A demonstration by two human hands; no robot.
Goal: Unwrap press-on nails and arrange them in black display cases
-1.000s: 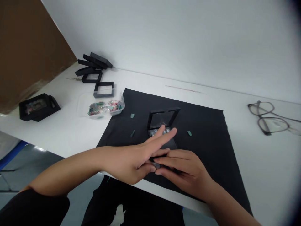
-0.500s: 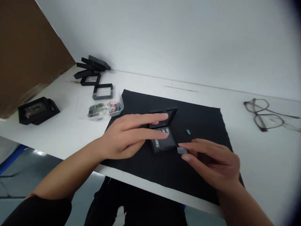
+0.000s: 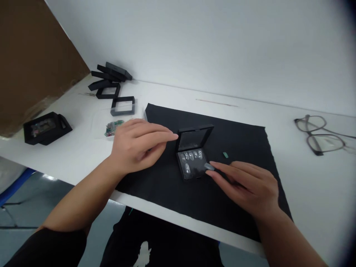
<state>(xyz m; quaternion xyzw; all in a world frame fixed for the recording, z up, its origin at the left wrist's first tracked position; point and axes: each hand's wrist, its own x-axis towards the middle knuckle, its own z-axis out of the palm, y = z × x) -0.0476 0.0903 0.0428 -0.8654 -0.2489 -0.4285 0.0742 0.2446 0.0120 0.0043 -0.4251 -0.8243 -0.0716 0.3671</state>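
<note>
In the head view, an open black case [image 3: 194, 167] lies on a black mat [image 3: 167, 200], its clear-windowed lid [image 3: 191, 139] tilted up at the back. Several glittery clear false nails [image 3: 191, 155] line its top and left inside. My right hand [image 3: 247, 185] pinches a small smooth grey piece [image 3: 209, 167] between thumb and fingertips, at the case's right edge; its exact kind is unclear. Left of the lid, my left hand [image 3: 139, 148] hovers with fingers loosely stretched and nothing visible in them. A small green piece [image 3: 225, 155] lies on the mat right of the case.
A clear plastic tub with colourful small packets [image 3: 112, 128] is partly behind my left hand. Black frames [image 3: 122, 105] and several stacked black cases [image 3: 111, 72] stand at the back left. More cases [image 3: 46, 128] lie far left. Eyeglasses [image 3: 325, 142] rest at the right.
My left hand has drawn back left from over the case, uncovering the nails and lid. My right hand has brought the grey piece slightly up and left, to the case's edge.
</note>
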